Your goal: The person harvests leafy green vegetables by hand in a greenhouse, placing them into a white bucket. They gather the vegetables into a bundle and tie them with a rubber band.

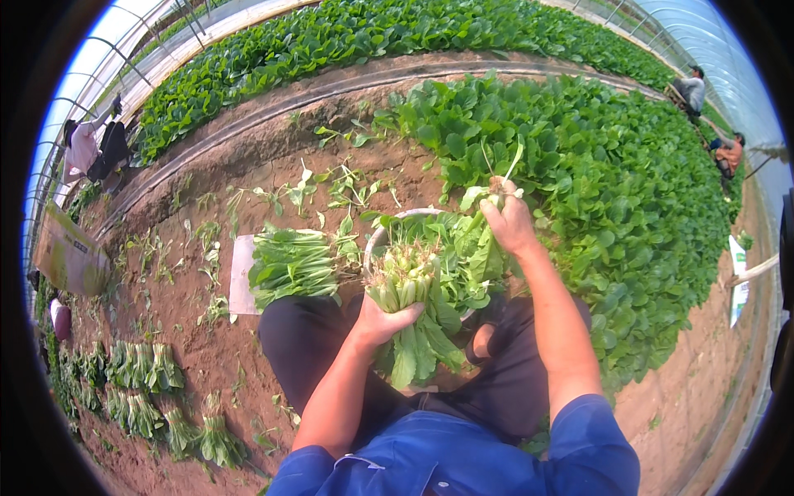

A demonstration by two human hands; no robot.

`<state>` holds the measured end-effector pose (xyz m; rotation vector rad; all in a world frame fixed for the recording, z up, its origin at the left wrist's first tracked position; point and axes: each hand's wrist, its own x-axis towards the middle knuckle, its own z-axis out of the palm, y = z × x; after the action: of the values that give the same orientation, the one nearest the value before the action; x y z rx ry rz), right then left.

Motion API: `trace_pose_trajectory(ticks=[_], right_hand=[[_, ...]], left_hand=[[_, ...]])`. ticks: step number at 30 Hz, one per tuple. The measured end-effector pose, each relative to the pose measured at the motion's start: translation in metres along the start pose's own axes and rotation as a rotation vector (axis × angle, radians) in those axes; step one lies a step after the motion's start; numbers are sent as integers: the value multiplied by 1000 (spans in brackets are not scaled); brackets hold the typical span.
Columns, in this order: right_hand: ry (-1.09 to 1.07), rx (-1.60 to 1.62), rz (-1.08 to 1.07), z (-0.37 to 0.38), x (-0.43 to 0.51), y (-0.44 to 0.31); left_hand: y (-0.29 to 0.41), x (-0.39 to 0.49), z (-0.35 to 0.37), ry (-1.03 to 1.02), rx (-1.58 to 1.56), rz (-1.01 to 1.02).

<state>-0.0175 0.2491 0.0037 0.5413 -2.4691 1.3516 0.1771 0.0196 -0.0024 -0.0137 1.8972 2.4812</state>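
My left hand [388, 321] grips a thick bunch of leafy greens [406, 282], roots upward and leaves hanging down over my lap. Up and to the right, my right hand [510, 217] holds a single leafy green plant [487, 232], its root end at the fingers and its leaves drooping. Beneath both hands is a round basin [374, 242] with loose greens [468, 291] in it; its near side is mostly hidden by the bunch. Left of the basin, a pile of greens [294, 263] lies on a pale sheet [242, 273].
Uncut greens [626, 217] grow densely at right. Several tied bunches [220, 440] stand on the soil at lower left, near a printed sack [71, 251]. Discarded leaves [301, 192] litter the ground. One person [84, 149] crouches at far left, two others [691, 93] at far right.
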Motion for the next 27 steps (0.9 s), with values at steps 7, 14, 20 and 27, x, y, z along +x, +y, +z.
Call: trace_pose_trajectory(ticks=[7,14,20,27], right_hand=[[-152,275,87,14,-7,-2],[-251,685,302,26,-19,-22],[-333,1169,462,33,-28,-43],[-341,917,298,28,-21,-49]], left_hand=[[-12,17,7,-117,-9,-16],[-25,32,16,-146,-27,-102],[-30,36,8,-209,-104,-235],[-23,37,4,-247,-96,-138]])
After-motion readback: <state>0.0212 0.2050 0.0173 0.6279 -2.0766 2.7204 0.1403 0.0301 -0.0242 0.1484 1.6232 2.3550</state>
